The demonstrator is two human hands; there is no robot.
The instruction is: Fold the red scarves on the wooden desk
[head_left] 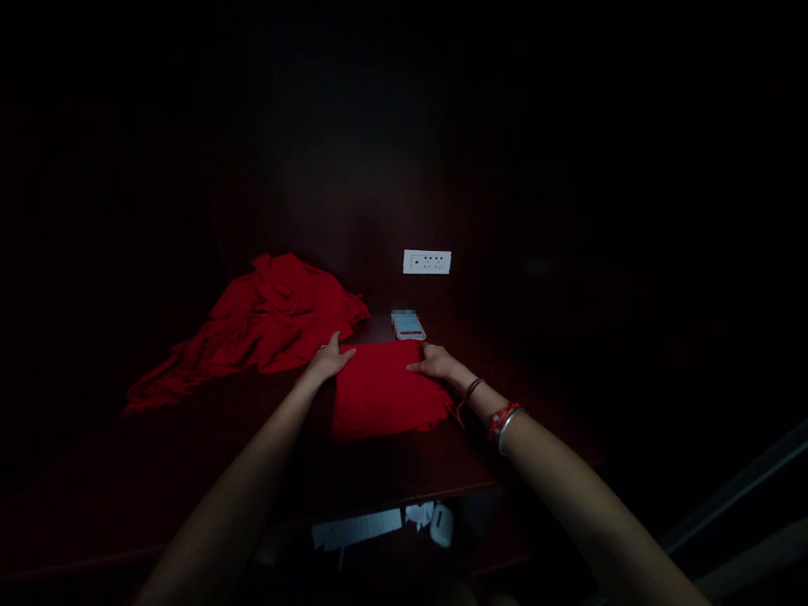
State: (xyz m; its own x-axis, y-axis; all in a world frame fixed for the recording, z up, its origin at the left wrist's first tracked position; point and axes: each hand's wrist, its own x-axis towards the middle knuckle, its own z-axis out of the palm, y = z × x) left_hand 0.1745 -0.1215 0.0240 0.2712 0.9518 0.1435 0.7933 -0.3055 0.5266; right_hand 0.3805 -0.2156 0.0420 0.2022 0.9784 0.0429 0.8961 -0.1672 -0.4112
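Note:
A folded red scarf with fringe at its right edge lies on the dark wooden desk in front of me. At its far left corner is my left hand, thumb on the cloth and index finger pointing away; the other fingers are mostly hidden. My right hand grips the far right corner, its thumb across the top and some fingers out of sight. Left of the folded one, a second red scarf lies in a loose, crumpled heap with fringed ends.
A phone with a lit screen lies just beyond the folded scarf. On the back wall is a white power socket. Below the desk's front edge are papers and a small white case. The surroundings are very dark.

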